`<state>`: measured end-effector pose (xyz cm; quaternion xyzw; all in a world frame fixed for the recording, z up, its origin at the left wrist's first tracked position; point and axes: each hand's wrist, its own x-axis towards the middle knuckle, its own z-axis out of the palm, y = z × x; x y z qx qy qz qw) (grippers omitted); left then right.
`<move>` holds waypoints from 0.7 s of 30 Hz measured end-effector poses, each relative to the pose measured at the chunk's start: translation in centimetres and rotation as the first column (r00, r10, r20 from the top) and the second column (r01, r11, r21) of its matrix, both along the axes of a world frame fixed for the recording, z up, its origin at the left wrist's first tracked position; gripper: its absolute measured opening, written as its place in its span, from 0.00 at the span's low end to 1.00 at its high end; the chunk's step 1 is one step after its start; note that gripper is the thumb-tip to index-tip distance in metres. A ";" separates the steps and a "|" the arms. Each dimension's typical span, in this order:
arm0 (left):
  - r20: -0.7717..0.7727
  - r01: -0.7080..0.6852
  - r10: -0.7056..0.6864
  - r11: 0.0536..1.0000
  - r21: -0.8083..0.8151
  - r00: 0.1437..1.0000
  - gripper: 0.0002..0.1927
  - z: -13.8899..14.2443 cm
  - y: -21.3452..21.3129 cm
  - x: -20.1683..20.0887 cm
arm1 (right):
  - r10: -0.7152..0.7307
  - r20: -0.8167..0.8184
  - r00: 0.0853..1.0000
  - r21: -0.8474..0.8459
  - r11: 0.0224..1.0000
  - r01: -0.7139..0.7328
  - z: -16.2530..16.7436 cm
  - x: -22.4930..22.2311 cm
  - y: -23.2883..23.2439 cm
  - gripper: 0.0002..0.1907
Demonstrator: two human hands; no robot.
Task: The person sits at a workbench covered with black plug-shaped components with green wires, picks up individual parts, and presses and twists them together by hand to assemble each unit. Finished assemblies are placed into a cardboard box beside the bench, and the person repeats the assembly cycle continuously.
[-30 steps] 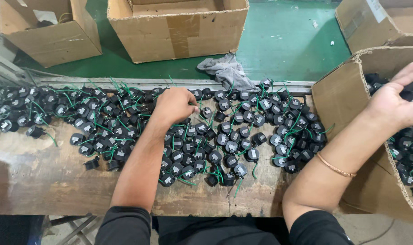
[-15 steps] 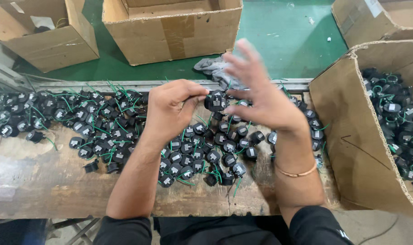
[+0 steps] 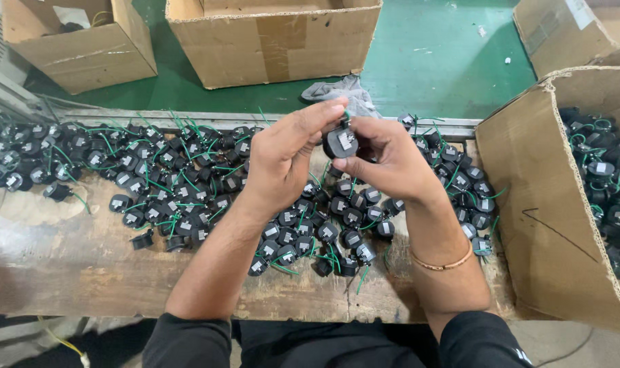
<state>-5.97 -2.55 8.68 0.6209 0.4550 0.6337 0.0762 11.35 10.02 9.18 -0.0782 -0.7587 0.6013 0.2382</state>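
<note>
Two hands, left [image 3: 282, 160] and right [image 3: 388, 160], share one black part [image 3: 340, 142]. Four cardboard boxes: three far, at left [image 3: 85, 58], middle [image 3: 276, 44] and right [image 3: 576, 31], one near right [image 3: 538, 204]. Black parts [image 3: 167, 197] on the desk [image 3: 64, 266]: too many to count. One grey rag [image 3: 344, 92].

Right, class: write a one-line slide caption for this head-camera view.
Both hands, left hand and right hand, hold one small black part above a bench strewn with similar parts.

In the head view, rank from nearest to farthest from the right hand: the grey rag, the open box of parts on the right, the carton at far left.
From the right hand:
1. Grey rag, just beyond the hands on the green floor.
2. Box of parts, at the bench's right end.
3. Far-left carton, on the floor past the bench.
</note>
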 end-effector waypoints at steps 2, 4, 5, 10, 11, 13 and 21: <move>-0.092 0.005 -0.007 1.000 -0.024 0.996 0.18 -0.2 0.0 -0.3 | -0.081 0.001 0.997 0.100 0.992 0.080 0.8 0.3 -0.3 0.13; -0.016 0.048 -0.048 0.999 -0.009 0.999 0.16 -0.6 0.3 -0.3 | -0.177 -0.019 0.984 0.286 0.942 0.175 1.5 0.3 -0.6 0.13; 0.021 0.070 -0.070 0.998 0.000 0.997 0.16 -0.7 0.5 -0.2 | -0.198 -0.033 0.980 0.322 0.926 0.198 1.7 0.0 -1.0 0.14; 0.392 0.188 -0.200 0.980 0.070 0.898 0.12 -1.3 0.9 0.6 | -0.232 -0.140 0.963 0.555 0.786 0.270 1.9 -0.8 -2.3 0.18; 0.520 0.240 -0.253 0.966 0.093 0.816 0.13 -1.3 0.9 0.8 | -0.228 -0.144 0.963 0.571 0.776 0.268 2.0 -0.8 -2.4 0.17; 0.217 -0.043 0.039 0.999 0.015 0.975 0.13 -1.3 0.5 0.6 | -0.220 -0.149 0.964 0.603 0.752 0.265 2.0 -0.7 -2.4 0.16; -0.387 -0.320 0.136 0.825 -0.466 0.912 0.13 -3.9 2.8 -6.2 | -0.392 -0.160 0.906 0.479 0.772 0.418 2.8 0.0 -1.3 0.18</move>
